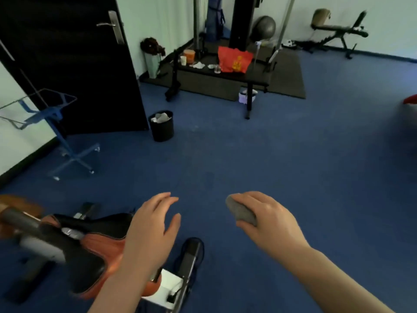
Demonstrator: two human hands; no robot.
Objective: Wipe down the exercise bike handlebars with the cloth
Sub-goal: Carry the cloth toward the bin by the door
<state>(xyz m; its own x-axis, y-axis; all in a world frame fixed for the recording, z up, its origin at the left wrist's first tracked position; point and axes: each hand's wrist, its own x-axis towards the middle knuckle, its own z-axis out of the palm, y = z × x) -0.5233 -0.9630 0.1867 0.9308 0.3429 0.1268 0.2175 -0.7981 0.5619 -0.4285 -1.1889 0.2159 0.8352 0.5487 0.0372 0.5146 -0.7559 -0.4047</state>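
Note:
My right hand [266, 220] is closed around a bunched grey cloth [241, 212], held out over the blue floor at lower centre right. My left hand [153, 227] hangs open with its fingers spread, above the rear of the exercise bike's orange and black saddle [90, 247] at lower left. A grey padded bar [20, 219] of the bike crosses the left edge, blurred. Below the saddle I see the bike's white frame part [168, 288] and a dark post [191, 251]. Which part is the handlebar I cannot tell.
A black waste bin [161, 126] with paper stands by the dark door [67, 64]. A blue wheeled stand [65, 136] is at the left. A black bench [216, 73] with a red bag [233, 59] stands ahead, and a weight bench [336, 35] at the far right.

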